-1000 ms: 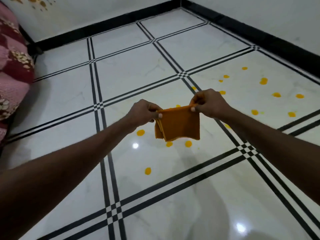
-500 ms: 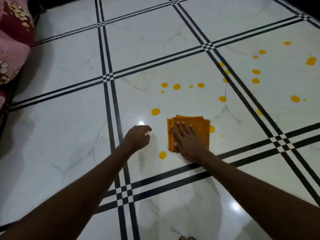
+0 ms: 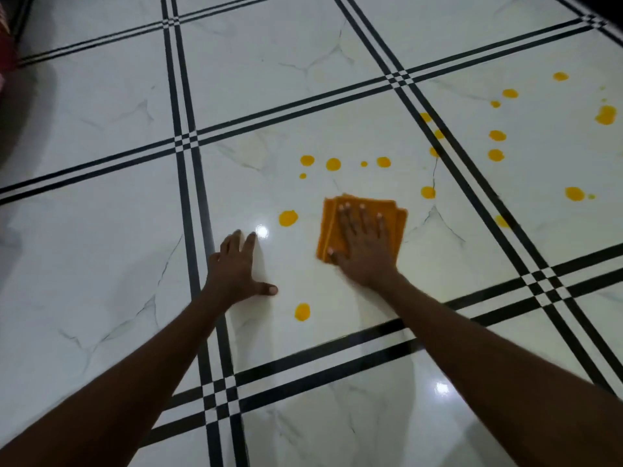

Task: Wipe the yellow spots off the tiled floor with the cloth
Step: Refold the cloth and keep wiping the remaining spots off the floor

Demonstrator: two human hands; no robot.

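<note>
A folded orange cloth point(image 3: 395, 217) lies flat on the white marble tile point(image 3: 269, 197). My right hand point(image 3: 362, 246) presses down on it with straight, spread fingers. My left hand point(image 3: 237, 267) rests flat on the bare tile to the left of the cloth, fingers spread. Yellow spots are scattered on the floor: one point(image 3: 288, 218) just left of the cloth, one point(image 3: 302, 311) near my wrists, a row point(image 3: 333, 164) beyond the cloth, one point(image 3: 428, 192) at its far right, and several more point(image 3: 496, 135) on the tile to the right.
Black double stripes point(image 3: 188, 183) divide the white tiles. A dark skirting edge point(image 3: 606, 5) shows at the top right corner. A red patterned fabric point(image 3: 5, 45) sits at the far left edge.
The cloth went from held in the air by both hands to lying on the floor under my right palm. My left hand opened flat onto the tile. The view dropped closer to the floor.
</note>
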